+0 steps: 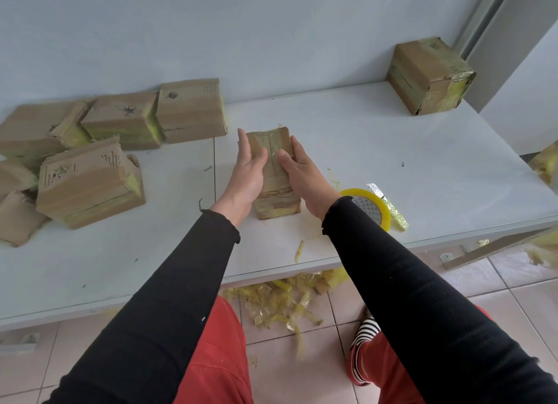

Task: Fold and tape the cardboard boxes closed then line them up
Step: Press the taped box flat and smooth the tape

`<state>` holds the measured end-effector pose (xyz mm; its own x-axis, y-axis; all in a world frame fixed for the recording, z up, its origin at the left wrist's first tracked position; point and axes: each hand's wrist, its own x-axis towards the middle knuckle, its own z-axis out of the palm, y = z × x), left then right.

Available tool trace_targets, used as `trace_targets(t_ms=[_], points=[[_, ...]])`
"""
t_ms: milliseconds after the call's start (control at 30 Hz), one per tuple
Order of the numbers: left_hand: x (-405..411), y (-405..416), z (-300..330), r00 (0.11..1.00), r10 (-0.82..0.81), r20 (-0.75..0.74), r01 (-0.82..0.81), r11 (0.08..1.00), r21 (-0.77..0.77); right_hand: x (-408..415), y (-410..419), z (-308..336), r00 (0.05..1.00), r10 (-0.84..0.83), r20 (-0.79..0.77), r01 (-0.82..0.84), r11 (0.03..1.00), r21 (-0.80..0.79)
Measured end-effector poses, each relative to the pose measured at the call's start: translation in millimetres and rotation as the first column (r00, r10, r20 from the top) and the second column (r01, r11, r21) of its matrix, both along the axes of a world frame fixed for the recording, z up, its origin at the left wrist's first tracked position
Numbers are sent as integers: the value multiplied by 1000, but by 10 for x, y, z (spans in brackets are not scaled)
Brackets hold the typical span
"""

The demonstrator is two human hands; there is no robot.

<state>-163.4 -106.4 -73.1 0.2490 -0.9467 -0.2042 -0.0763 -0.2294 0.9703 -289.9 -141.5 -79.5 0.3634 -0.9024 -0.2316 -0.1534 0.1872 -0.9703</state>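
1. The small box point(276, 174) stands on the white table point(392, 162), just left of the tape roll point(370, 206).
2. The left hand point(247, 168) and right hand point(297, 169) press its sides, fingers straight; its flanks are hidden.
3. The sleeve point(392, 267) covers part of the roll.

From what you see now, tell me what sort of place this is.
Probably an informal packing spot in a tiled room: taped cardboard boxes piled on a white table, a tape roll, and tape scraps on the floor.
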Motion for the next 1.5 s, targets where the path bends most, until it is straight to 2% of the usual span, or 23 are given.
trace_targets(t_ms=[167, 267, 400, 467, 533, 600, 667, 700, 733, 800, 867, 900, 967, 1033, 1100, 1133, 1200, 1233, 1333, 1433, 1500], points=[[12, -143, 52, 1000, 17, 7, -18, 1000, 17, 47, -148, 6, 1000, -5, -17, 5, 1000, -20], [36, -187, 78, 1000, 8, 20, -8, 999, 39, 48, -159, 79, 1000, -10, -27, 11, 999, 33], [105, -197, 240, 1000, -6, 2, 5, 996, 89, -189, -216, 271, 989, 138, -54, -130, 983, 130], [154, -192, 361, 996, 40, 76, -46, 996, 73, -409, -220, 373, 991, 113, -76, -105, 989, 105], [158, -167, 471, 972, 94, 214, -93, 996, -16, -661, -212, 447, 998, -17, -62, 17, 1000, 9], [30, -60, 567, 918, 141, 371, -75, 980, -185, -1005, -220, 433, 980, -175, -98, 164, 981, -105], [-235, 80, 583, 854, 183, 487, 5, 934, -358, -1397, -221, 312, 932, -275, -238, 235, 955, -183], [-408, 148, 549, 841, 165, 515, 63, 916, -396, -1573, -209, 222, 905, -275, -324, 229, 958, -173], [-607, 233, 501, 846, 100, 524, 128, 915, -381, -1718, -174, 128, 883, -240, -402, 202, 970, -136], [-1009, 423, 362, 833, -148, 533, 307, 925, -223, -1895, -72, -43, 863, -137, -487, 133, 990, -44], [-1316, 570, 197, 760, -362, 539, 449, 893, -34, -1948, 45, -124, 864, -97, -495, 112, 994, 1], [-1422, 610, 114, 725, -414, 551, 484, 875, 21, -1960, 100, -132, 866, -87, -492, 109, 994, 17], [-1539, 638, 17, 654, -453, 606, 508, 857, 92, -1968, 211, -123, 890, -89, -447, 117, 992, 35], [-1594, 607, -3, 587, -412, 697, 463, 877, 129, -1942, 313, -97, 925, -168, -341, 175, 985, -11], [-1622, 563, 1, 552, -345, 759, 379, 915, 140, -1876, 409, -35, 924, -239, -299, 183, 962, -205], [-1614, 533, 14, 552, -330, 766, 351, 925, 145, -1834, 440, 3, 908, -252, -334, 132, 930, -344], [-1531, 471, 57, 603, -331, 726, 335, 931, 147, -1746, 478, 98, 848, -256, -464, -63, 820, -568], [-1474, 462, 78, 638, -340, 691, 341, 929, 143, -1715, 488, 140, 816, -251, -521, -166, 762, -626], [-1299, 533, 123, 730, -389, 562, 397, 911, 114, -1650, 526, 212, 759, -235, -607, -340, 652, -678], [-1160, 666, 119, 903, -371, 215, 373, 927, 31, -1593, 547, 272, 845, -137, -517, -305, 671, -676], [-1097, 775, 163, 955, -294, -39, 294, 956, -5, -1512, 569, 321, 866, -16, -500, -372, 649, -664]])
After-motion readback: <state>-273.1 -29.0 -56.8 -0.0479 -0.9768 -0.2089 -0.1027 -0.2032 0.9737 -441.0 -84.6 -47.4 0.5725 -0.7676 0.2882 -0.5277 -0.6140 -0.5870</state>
